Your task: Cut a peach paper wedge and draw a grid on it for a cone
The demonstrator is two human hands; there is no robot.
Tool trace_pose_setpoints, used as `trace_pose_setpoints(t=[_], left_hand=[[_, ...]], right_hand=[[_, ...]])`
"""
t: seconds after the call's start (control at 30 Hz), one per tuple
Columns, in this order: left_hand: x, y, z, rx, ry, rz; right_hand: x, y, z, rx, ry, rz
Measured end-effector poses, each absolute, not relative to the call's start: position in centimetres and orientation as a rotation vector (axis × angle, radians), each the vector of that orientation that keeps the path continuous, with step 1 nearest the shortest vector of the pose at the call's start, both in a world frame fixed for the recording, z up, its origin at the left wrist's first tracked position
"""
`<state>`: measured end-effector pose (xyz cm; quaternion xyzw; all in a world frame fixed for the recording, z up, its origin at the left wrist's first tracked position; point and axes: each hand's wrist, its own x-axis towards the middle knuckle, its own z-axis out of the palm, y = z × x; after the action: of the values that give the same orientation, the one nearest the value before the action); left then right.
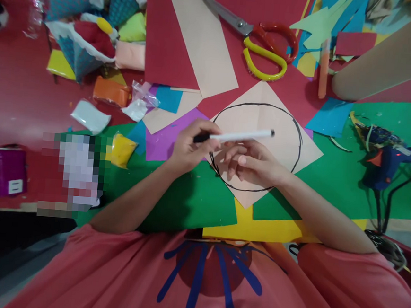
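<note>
The left hand (194, 146) is pinching a slim white plastic marker (244, 135) with black ends above a peach paper square (285, 142) bearing a black-drawn oval (262, 104); the right hand (253, 161) is showing loosely bent, half-open fingers over that sheet, contact unclear.

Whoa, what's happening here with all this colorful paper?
A person's left hand is holding a white marker above a pale paper square. A big black oval is drawn on that square. The right hand is over the paper too, its fingers loosely bent, with nothing seen in them. Scissors lie beyond the square, and a blue glue gun is off to the right.
</note>
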<state>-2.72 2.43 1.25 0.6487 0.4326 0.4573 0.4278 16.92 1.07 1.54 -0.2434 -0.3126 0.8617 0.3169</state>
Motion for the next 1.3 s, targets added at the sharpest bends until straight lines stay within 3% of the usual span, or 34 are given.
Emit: trace_pose_setpoints(t=[0.13, 0.33, 0.47, 0.57, 0.63, 0.73, 0.93, 1.13, 1.3], left_hand=[[-4.6, 4.6, 0.9, 1.608, 1.293, 1.389], [-7.6, 5.4, -0.3, 1.924, 1.546, 1.11], [-7.7, 3.3, 1.0, 1.954, 1.521, 1.039], [-7.3, 1.5, 1.8, 1.953, 1.508, 0.872], [-7.0, 0.5, 1.8, 1.956, 1.533, 0.773], [-6.3, -0.5, 1.4, 2.015, 1.521, 0.694], [-5.6, -0.8, 1.7, 1.929, 1.471, 0.708], [-6.1, 0.3, 1.5, 1.3, 1.328, 0.897], [-6.6, 0.3, 1.5, 0.991, 1.212, 1.021]], right_hand=[[17.1, 1.0, 1.5, -0.685, -0.916, 2.354], [17.7, 1.3, 3.3, -0.766, -1.105, 2.177], [20.5, 1.2, 5.8, -1.179, -1.519, 1.574], [24.2, 0.0, 5.7, -1.522, -1.708, 0.941], [26.7, -1.3, 4.6, -1.684, -1.627, 0.542], [29.3, -3.0, 2.8, -1.824, -1.442, 0.291], [28.7, -3.7, 2.4, -1.964, -1.452, 0.404], [28.1, -2.6, 2.9, -1.911, -1.434, 0.38], [27.6, -2.8, 3.0, -1.828, -1.734, -0.216]])
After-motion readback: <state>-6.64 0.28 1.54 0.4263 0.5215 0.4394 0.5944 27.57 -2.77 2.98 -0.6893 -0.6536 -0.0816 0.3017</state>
